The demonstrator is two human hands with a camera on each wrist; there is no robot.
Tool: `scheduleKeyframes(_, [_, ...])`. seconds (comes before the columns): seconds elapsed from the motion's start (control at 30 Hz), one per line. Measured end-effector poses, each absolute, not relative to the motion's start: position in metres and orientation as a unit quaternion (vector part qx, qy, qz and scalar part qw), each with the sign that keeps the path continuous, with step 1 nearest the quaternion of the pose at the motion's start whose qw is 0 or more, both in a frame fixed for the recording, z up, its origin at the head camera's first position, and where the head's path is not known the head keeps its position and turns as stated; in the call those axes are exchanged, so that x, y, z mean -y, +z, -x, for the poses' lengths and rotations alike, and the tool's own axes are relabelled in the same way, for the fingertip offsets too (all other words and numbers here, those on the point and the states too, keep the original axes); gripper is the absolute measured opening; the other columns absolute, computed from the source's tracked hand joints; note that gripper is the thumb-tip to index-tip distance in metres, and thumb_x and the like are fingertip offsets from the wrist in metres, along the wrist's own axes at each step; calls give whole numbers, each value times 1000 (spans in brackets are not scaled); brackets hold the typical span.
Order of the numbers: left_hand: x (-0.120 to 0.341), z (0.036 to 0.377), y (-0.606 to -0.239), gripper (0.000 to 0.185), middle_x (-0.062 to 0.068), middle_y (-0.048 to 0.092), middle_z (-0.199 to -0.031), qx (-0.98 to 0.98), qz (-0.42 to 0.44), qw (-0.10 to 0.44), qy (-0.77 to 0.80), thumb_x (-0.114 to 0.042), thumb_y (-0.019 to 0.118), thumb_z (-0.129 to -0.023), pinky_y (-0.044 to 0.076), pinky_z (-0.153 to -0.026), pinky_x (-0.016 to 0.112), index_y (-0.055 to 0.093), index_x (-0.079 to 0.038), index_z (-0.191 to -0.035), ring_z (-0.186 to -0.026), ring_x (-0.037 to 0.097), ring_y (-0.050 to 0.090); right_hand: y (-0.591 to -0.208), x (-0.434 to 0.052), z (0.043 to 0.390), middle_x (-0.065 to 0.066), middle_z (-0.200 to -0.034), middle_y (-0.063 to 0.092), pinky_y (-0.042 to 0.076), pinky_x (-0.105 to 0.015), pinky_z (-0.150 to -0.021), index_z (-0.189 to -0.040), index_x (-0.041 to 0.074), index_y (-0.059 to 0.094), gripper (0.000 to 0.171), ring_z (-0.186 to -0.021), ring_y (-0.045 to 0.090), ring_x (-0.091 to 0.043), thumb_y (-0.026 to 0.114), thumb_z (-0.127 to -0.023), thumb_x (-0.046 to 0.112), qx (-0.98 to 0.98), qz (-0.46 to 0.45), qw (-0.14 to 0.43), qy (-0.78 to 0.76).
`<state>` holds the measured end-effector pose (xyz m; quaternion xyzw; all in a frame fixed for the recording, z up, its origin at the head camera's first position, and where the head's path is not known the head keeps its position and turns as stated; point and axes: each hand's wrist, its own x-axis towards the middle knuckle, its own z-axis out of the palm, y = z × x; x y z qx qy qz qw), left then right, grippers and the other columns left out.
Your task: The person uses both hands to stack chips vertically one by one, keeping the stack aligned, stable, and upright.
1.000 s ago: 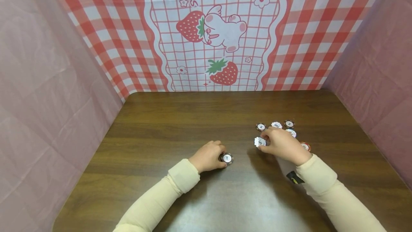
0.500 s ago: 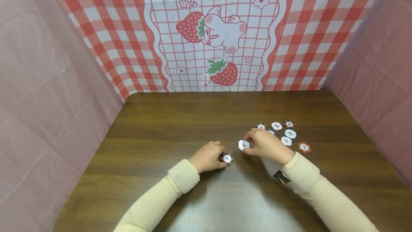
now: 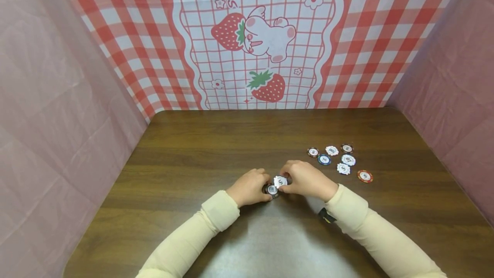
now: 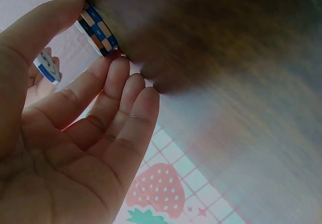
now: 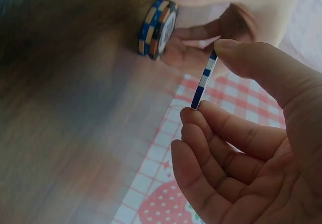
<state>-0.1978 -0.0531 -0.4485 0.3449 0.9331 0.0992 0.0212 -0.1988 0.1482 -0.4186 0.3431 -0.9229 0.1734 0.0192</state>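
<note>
Within the last second the right hand [image 3: 306,180] had carried a white chip [image 3: 280,181] leftward from the loose chips [image 3: 339,161] at the far right of the counter [image 3: 216,140]. It now pinched it just above the small stack [image 3: 272,189], which the left hand [image 3: 249,187] gripped near the counter's middle. The chip looked ready to join the stack. Edge-on, it showed blue and white blocks [image 5: 204,80]; the stack's rims were blue and tan [image 4: 98,30].
</note>
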Motion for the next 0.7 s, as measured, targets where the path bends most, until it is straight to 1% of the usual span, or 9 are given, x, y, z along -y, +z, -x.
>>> scheduleKeyframes(0.17, [53, 198, -449, 29, -3, 60, -87, -934, -344, 22, 95, -35, 81, -74, 47, -72, 26, 68, -14, -91, -79, 13, 55, -423, -142, 198, 2, -78, 60, 40, -23, -61, -85, 9, 70, 23, -67, 47, -7, 81, -72, 25, 920, -354, 15, 166])
scheduleKeyframes(0.43, [53, 198, -448, 31, -1, 62, -89, -934, -344, 23, 98, -34, 81, -75, 48, -75, 26, 70, -12, -94, -81, 13, 57, -428, -136, 196, 5, -75, 57, 39, -22, -59, -79, 12, 68, 20, -65, 44, -6, 81, -70, 23, 915, -369, 14, 159])
scheduleKeyframes(0.57, [53, 198, -449, 28, -2, 62, -88, -933, -345, 20, 100, -33, 81, -75, 47, -74, 26, 70, -13, -91, -80, 13, 56, -431, -133, 195, 5, -73, 55, 39, -23, -58, -75, 13, 66, 19, -64, 44, -6, 81, -69, 25, 914, -375, 14, 156])
scheduleKeyframes(0.7, [53, 198, -450, 28, -3, 62, -89, -933, -345, 22, 102, -33, 80, -75, 47, -75, 26, 70, -13, -93, -80, 12, 55, -433, -131, 195, 4, -73, 56, 40, -25, -58, -74, 14, 66, 19, -64, 45, -7, 80, -70, 26, 913, -377, 12, 155])
